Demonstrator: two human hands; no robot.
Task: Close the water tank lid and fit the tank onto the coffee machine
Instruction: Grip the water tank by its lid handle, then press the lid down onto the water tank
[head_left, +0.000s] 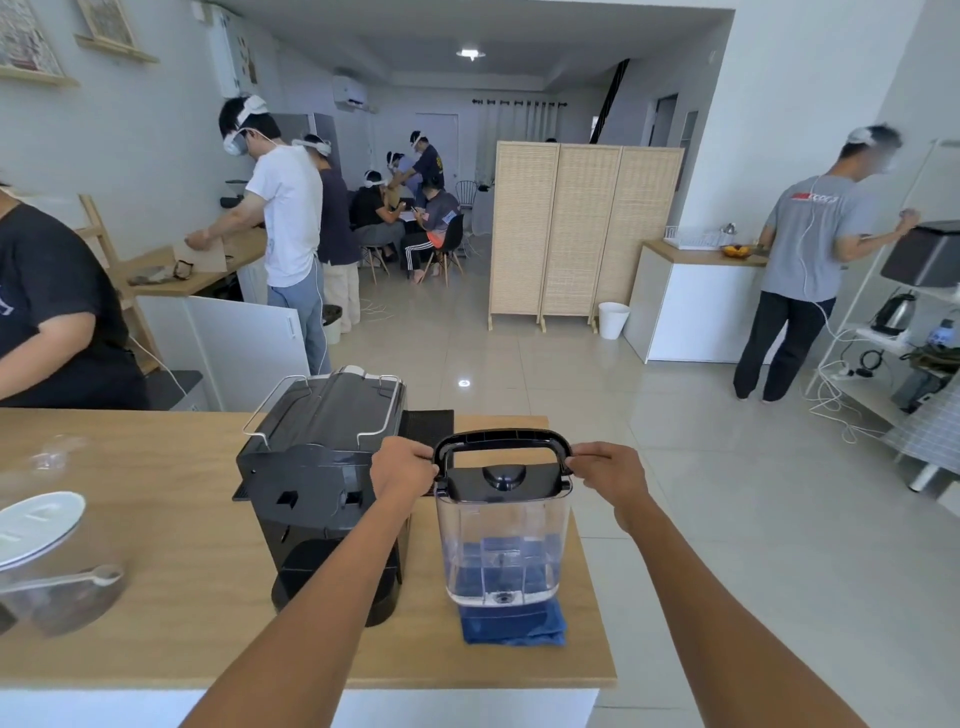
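Observation:
A clear plastic water tank (503, 545) stands upright on a folded blue cloth (511, 626) near the right end of the wooden counter. Its black lid (503, 480) lies flat on the tank's top, and the black handle (501, 440) stands raised above it. My left hand (402, 470) pinches the handle's left end; my right hand (608, 475) pinches its right end. The black coffee machine (324, 483) sits just left of the tank, close beside it.
A glass jar with a white lid (41, 525) and a spoon (67, 581) sits at the counter's left. The counter edge (597, 597) drops off right of the tank. A person in black (52, 312) stands beyond the counter, left; several others work farther back.

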